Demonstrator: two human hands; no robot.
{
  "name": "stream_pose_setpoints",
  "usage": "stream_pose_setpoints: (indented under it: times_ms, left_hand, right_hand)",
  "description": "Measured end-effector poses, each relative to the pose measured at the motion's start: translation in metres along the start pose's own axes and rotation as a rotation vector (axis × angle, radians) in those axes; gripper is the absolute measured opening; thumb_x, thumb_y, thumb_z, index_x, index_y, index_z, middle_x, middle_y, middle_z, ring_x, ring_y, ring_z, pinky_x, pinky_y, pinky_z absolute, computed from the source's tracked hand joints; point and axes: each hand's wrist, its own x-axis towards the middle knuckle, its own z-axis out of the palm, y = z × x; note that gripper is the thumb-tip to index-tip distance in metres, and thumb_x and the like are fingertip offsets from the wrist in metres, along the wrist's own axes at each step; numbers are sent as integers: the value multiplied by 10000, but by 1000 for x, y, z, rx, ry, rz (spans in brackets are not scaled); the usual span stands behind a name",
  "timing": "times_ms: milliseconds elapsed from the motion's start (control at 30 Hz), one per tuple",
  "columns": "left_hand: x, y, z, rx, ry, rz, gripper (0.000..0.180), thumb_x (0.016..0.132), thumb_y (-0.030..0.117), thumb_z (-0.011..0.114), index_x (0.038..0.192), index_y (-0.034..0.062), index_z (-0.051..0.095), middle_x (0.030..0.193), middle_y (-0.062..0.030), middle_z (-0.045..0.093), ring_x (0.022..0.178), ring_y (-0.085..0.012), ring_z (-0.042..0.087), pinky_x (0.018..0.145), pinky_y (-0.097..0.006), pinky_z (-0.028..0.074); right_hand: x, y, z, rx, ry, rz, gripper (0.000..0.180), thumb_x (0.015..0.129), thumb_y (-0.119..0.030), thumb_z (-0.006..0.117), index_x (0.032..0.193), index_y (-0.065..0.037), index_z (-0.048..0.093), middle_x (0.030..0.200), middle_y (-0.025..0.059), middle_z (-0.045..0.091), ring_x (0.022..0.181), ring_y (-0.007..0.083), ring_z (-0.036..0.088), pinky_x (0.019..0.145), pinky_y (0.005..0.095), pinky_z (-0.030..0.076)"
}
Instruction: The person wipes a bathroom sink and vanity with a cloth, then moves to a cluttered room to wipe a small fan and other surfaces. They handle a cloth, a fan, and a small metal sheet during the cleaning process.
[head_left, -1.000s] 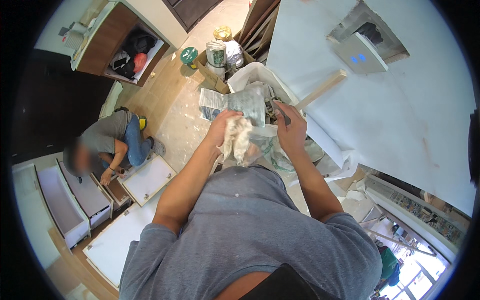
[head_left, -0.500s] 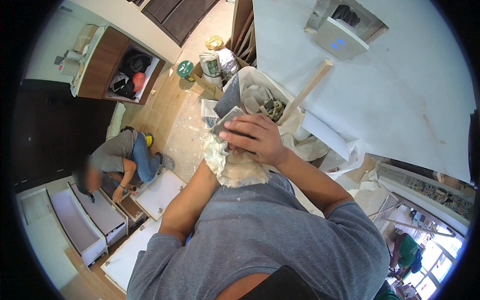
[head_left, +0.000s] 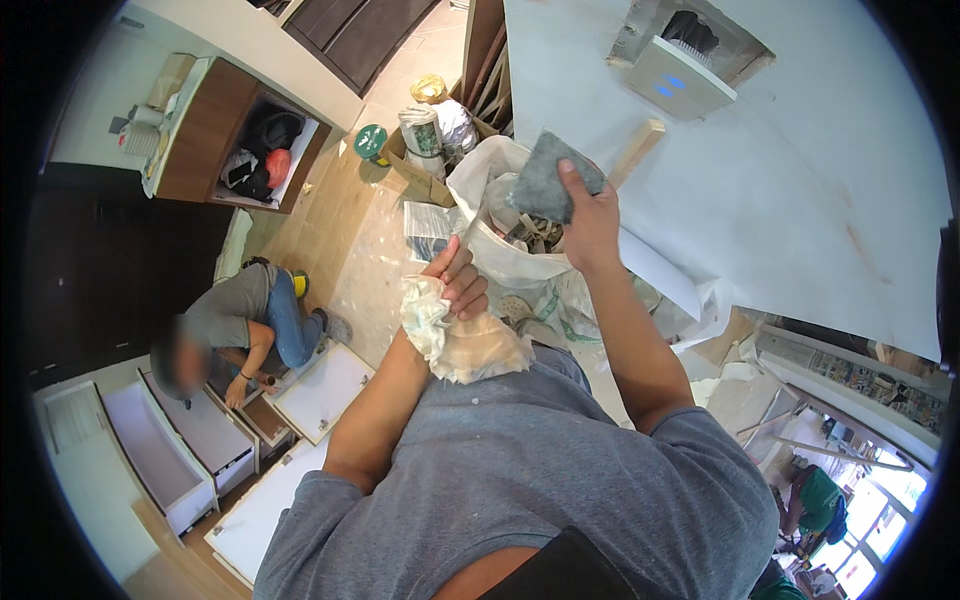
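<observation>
My left hand is closed in front of my chest on a crumpled cream cloth, which bunches around the palm and wrist. A thin, pale edge sticks up by the thumb; what it belongs to I cannot make out. Up and to the right, my right hand grips a flat, squarish grey plate by its lower right side, thumb across the face. The plate's surface looks smeared and mottled. Below it stands a white sack with rubble and scraps inside, partly hidden by the plate.
A wooden stick leans behind my right hand beside the white wall panel. A wall plate hangs loose from a cut-out. Cans and a cardboard box stand ahead. At left a co-worker crouches by open drawers.
My hands have come apart. The right one has moved up and right with the grey plate, now over the sack. The left stays near my chest with the cloth.
</observation>
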Motion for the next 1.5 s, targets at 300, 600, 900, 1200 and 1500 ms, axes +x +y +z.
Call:
stream_pose_setpoints:
  times_ms: [300,600,900,1200,1500]
  left_hand:
    - [18,-16,48,367,687,-78,599,1023,437,514,656,-13,661,459,-60,504,344,-174,392,361,-315,295]
    - [16,3,15,140,331,55,506,1049,402,479,728,69,681,759,-122,721,465,-159,538,408,-323,408]
    - [20,8,30,1349,862,249,524,1070,375,427,890,-57,662,759,-165,711,623,-187,649,654,-326,522]
    - [27,-2,23,1773,880,154,554,1061,364,435,789,-79,629,684,-212,660,668,-348,668,669,-434,504]
    - [-36,17,-8,1651,1113,160,548,1060,398,435,881,-71,655,754,-126,704,677,-175,635,682,-349,499]
  right_hand:
    - [18,38,-14,643,-403,383,442,947,-490,651,1141,-94,611,925,11,644,787,142,622,714,293,520]
    - [-30,45,-22,82,-435,523,483,908,-528,674,1072,-83,584,800,3,623,620,143,578,526,279,459]
    - [5,8,-78,-623,-293,-91,239,923,-163,681,1131,-45,684,1036,56,682,931,194,649,806,324,515]
    - [-11,51,-36,-1141,-436,-551,261,916,-68,613,1166,-29,676,1044,169,674,939,348,654,828,370,518]
    - [31,5,-9,-913,-177,-478,252,970,-187,614,1075,37,660,907,174,680,783,317,647,760,381,510]
